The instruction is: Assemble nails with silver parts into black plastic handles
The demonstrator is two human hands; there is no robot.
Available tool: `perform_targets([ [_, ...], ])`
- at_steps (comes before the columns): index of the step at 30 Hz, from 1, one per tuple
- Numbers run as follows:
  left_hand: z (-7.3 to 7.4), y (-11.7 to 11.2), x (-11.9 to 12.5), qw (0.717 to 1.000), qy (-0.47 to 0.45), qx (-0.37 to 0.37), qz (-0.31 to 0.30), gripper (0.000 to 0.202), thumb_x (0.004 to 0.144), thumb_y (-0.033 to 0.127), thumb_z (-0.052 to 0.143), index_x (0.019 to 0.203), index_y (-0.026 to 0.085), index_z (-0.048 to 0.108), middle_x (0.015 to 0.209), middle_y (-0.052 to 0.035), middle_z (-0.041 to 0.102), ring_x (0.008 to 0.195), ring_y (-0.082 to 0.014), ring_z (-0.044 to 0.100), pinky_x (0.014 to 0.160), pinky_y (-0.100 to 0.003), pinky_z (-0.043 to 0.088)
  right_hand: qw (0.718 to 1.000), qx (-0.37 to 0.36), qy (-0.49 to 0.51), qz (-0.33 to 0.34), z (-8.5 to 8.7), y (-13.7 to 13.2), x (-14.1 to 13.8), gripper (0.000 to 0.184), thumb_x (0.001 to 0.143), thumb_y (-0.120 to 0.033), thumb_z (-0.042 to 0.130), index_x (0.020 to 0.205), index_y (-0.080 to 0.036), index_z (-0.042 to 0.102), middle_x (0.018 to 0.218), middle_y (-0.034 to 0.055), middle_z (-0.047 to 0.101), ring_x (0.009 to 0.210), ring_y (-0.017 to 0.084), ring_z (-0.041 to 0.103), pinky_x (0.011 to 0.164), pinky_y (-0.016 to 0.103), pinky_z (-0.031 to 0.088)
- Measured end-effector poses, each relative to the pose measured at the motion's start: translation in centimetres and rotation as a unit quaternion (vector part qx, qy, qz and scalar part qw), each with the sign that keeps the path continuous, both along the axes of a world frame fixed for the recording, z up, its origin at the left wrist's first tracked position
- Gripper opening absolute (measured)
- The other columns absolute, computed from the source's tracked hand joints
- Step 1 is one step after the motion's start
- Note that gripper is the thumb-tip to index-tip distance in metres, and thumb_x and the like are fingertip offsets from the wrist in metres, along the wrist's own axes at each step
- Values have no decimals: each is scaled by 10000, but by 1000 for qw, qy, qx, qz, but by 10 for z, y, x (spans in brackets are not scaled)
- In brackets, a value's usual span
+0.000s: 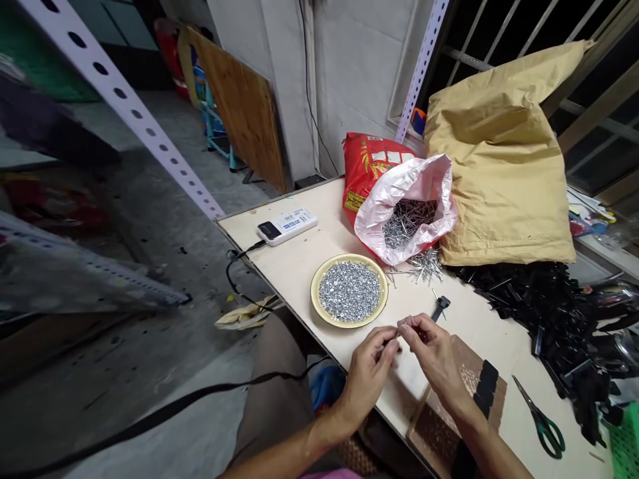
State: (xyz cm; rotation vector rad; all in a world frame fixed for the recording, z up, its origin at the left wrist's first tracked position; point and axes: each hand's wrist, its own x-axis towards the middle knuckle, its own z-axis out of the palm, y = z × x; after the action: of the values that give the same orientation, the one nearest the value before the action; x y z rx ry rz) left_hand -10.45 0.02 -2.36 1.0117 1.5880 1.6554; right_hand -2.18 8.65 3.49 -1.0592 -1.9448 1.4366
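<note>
My left hand (372, 366) and my right hand (432, 352) meet over the table's front edge, fingertips pinched together. Whatever they hold is small and mostly hidden; a dark bit shows at the left fingers. Just beyond my right hand lies a black plastic piece (441, 307) with a wider end. Left of it stands a yellowish bowl (314, 301) full of small silvery metal nuts (349, 291). Long thin metal screws or nails (407, 223) fill an open red bag (363, 163), and some have spilled in front of it. Under my right forearm is a brown board (464, 359) with black pieces (486, 386) in a row.
Green-handled scissors (544, 426) lie at the right, near a large heap of black plastic parts (544, 313). A tan sack (504, 173) stands behind. A white power bank (287, 226) with a cable sits by the left table edge. A perforated metal post (144, 126) rises at the left.
</note>
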Motion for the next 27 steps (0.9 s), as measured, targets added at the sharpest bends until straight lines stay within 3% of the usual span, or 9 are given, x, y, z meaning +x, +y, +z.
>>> perform_targets([
  [4, -10, -57, -2, 996, 63, -14, -61, 530, 833, 303, 565, 1348, 272, 446, 1391, -102, 478, 1261, -242, 464, 989, -374, 453, 998, 2, 50, -33, 0, 5, -9, 295, 845, -486, 525, 791, -197, 549, 736, 21, 621, 736, 153, 592, 726, 304, 494],
  [7, -32, -116, -20, 967, 14, -113, -228, 324, 832, 347, 557, 1143, 315, 642, 1199, -62, 649, 1084, -226, 612, 908, -327, 503, 993, -33, 78, -80, -6, 15, -8, 295, 869, -505, 481, 903, -213, 512, 612, -51, 522, 539, 99, 512, 613, 262, 489],
  [9, -46, -148, -53, 923, -36, -205, -322, 288, 832, 436, 519, 770, 273, 747, 795, -33, 746, 746, -188, 694, 694, -263, 553, 990, -54, 82, -102, -14, 22, -5, 332, 854, -523, 486, 954, -208, 520, 549, -85, 417, 433, 71, 394, 461, 205, 400],
  [12, -47, -169, -126, 922, 8, -347, -171, 420, 700, 618, 560, 610, 234, 704, 489, 5, 640, 416, -153, 571, 382, -230, 443, 988, -104, 56, -95, -27, 26, 0, 373, 814, -517, 523, 962, -176, 553, 575, -75, 411, 417, 58, 335, 383, 194, 269],
  [15, -14, -148, -189, 937, 221, -261, 76, 397, 768, 591, 496, 811, 260, 712, 693, 3, 696, 626, -174, 621, 569, -270, 497, 989, -130, 28, -68, -33, 23, 1, 420, 777, -511, 549, 1011, -162, 536, 632, -49, 507, 442, 67, 370, 402, 205, 283],
  [17, 13, -114, -206, 908, 370, -142, 135, 370, 834, 526, 448, 841, 253, 698, 800, -18, 702, 722, -186, 611, 669, -301, 489, 991, -123, 20, -47, -32, 17, 0, 440, 773, -527, 547, 1026, -168, 511, 669, -27, 574, 451, 73, 389, 418, 211, 311],
  [20, 35, -50, -199, 859, 511, -31, 16, 331, 906, 377, 402, 898, 218, 693, 791, -55, 685, 744, -186, 575, 693, -306, 469, 994, -106, 14, -6, -25, 8, -2, 435, 776, -554, 538, 978, -170, 530, 746, 21, 631, 471, 80, 434, 446, 223, 356],
  [23, 32, 2, -181, 797, 598, -13, -85, 318, 915, 299, 395, 891, 187, 691, 789, -83, 669, 758, -199, 547, 665, -303, 458, 996, -87, -3, 14, -21, 1, -1, 432, 778, -550, 542, 963, -162, 589, 731, 21, 611, 476, 81, 451, 452, 223, 361],
  [27, 16, 9, -184, 790, 605, -90, -46, 294, 897, 271, 403, 836, 183, 677, 777, -83, 648, 759, -199, 549, 659, -291, 449, 997, -63, -32, -3, -19, -3, 14, 419, 782, -530, 543, 942, -156, 641, 662, -6, 536, 457, 75, 420, 435, 219, 340],
])
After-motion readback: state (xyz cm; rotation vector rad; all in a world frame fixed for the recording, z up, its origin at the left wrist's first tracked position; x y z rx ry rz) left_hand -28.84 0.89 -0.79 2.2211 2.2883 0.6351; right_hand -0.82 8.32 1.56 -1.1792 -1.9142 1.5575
